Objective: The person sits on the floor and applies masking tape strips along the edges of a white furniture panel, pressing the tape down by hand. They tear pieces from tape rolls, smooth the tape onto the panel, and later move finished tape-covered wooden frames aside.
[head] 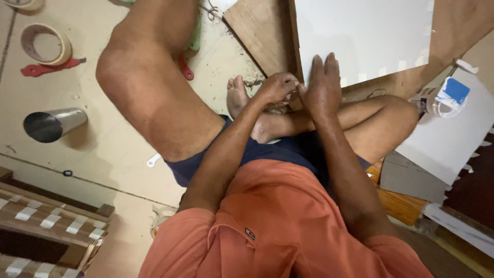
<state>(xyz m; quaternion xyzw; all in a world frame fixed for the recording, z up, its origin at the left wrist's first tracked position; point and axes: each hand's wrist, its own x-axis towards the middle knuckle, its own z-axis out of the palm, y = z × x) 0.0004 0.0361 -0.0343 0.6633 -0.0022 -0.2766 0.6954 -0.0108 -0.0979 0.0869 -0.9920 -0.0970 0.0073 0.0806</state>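
Observation:
I sit on the floor with my legs folded. A wooden board (262, 31) with a white sheet (365, 36) on it lies in front of my feet. My left hand (278, 87) is curled at the board's near corner, its fingers closed on something small that I cannot identify. My right hand (321, 85) lies flat with fingers straight, pressing on the near edge of the white sheet, touching the left hand. Brown shavings or twisted fibre (253, 82) lie by my foot next to the left hand.
A masking tape roll (46, 44), a red tool (43, 68) and a steel cup (51, 124) lie on the floor at left. A red handle (185, 69) pokes out under my knee. White boards (453, 139) and a blue-labelled container (450, 98) are at right; a taped wooden frame (46, 221) sits bottom left.

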